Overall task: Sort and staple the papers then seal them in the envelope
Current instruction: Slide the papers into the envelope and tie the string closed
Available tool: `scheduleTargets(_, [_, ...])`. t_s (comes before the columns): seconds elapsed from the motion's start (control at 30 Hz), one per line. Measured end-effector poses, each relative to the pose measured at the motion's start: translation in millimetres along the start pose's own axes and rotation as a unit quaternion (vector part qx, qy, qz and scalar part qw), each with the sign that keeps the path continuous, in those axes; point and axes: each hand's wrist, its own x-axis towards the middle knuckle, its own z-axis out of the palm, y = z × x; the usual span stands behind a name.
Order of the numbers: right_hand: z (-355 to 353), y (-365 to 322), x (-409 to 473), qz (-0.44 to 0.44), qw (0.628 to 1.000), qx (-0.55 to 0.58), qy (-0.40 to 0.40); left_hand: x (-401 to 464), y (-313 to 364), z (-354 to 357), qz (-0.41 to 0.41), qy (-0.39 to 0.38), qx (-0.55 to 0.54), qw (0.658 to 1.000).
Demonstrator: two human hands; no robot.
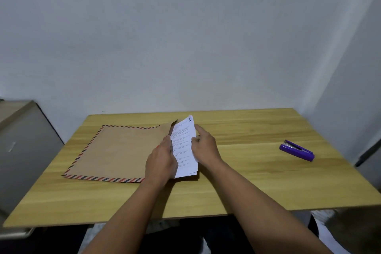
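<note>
- The papers (184, 146) are up off the table, standing on their long edge at the right end of the envelope (119, 150), printed side facing me, with a big "1" in the top corner.
- My left hand (162, 159) grips the left side of the stack, fingers wrapped behind it where I can't see them, and it overlaps the envelope's open end.
- My right hand (204, 146) pinches the right edge, fingertips curled onto the sheets.
- The envelope is brown with a red-and-blue striped border, lying flat, mouth toward the papers, with what looks like its flap lifted just behind them.
- The purple stapler (296, 150) sits well apart on the right of the wooden table (247, 181), so I guess stapling's done, though I can't spot a staple.
- I'd say I'm at the insert step: next I need the mouth held open and the stack slid in leftward without catching corners, then seal.
</note>
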Motion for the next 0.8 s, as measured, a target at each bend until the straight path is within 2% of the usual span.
scheduleTargets(0.2, [-2,7,-1,0.084,0.996,0.018,-0.035,-6,4,-2,0.009,-0.006,-0.013,1.000])
scheduleTargets(0.6, [29,-3,6,0.188,0.973,0.073,-0.114,-20,14,-4,0.067,-0.007,-0.051,0.996])
scheduleTargets(0.8, [34,-8,4,0.157,0.984,0.022,-0.083,-27,13,-2,0.080,0.000,-0.070,0.994])
